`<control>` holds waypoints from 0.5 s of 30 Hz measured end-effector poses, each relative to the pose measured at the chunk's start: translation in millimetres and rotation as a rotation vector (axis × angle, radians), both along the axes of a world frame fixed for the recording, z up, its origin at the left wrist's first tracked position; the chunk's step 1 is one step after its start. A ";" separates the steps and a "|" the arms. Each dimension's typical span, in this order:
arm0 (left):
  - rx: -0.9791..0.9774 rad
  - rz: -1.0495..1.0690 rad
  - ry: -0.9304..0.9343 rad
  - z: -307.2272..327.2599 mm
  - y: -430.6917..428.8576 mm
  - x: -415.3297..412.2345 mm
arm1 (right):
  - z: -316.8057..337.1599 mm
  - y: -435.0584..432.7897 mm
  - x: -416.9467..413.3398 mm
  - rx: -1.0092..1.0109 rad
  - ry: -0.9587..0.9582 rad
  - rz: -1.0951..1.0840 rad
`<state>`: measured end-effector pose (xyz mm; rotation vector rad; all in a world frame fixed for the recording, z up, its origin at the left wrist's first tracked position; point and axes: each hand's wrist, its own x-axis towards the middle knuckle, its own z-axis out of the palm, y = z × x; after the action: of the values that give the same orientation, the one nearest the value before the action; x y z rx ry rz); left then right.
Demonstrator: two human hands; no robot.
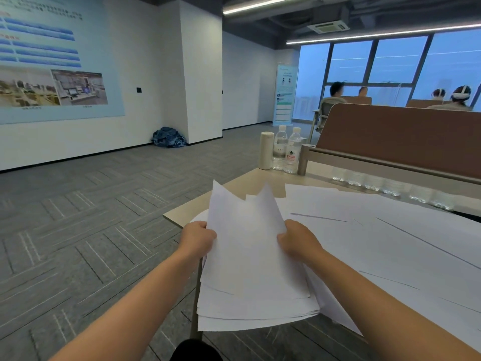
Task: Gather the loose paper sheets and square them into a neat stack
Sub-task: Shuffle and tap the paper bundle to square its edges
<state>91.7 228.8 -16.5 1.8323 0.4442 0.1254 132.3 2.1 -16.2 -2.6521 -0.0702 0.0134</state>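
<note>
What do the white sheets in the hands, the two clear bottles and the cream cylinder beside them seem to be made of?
White sheets: thin matte paper; their far corners bend and fan apart.
Two clear bottles: probably transparent plastic with white caps; they are see-through, with glints near the base.
Cream cylinder: smooth, opaque, matte surface; plastic or coated metal, I cannot tell which.

text | wall poster [52, 61], banner [285, 95], bottle label [292, 153] | all too blurred to read
</note>
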 end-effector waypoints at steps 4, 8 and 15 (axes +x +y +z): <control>-0.037 0.074 -0.057 3.8 -0.6 -0.3 | 0.9 1.1 -1.5 0.033 -0.017 -0.006; -0.089 0.079 -0.069 1.9 -2.9 3.1 | 1.9 1.4 -2.6 0.085 -0.052 -0.032; -0.041 0.074 -0.007 9.8 -5.9 3.8 | 1.7 1.5 -0.4 0.254 -0.049 -0.086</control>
<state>95.5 223.0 -6.7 1.7750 0.5063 0.1724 131.9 3.6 -14.5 -2.3991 0.0243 -0.0833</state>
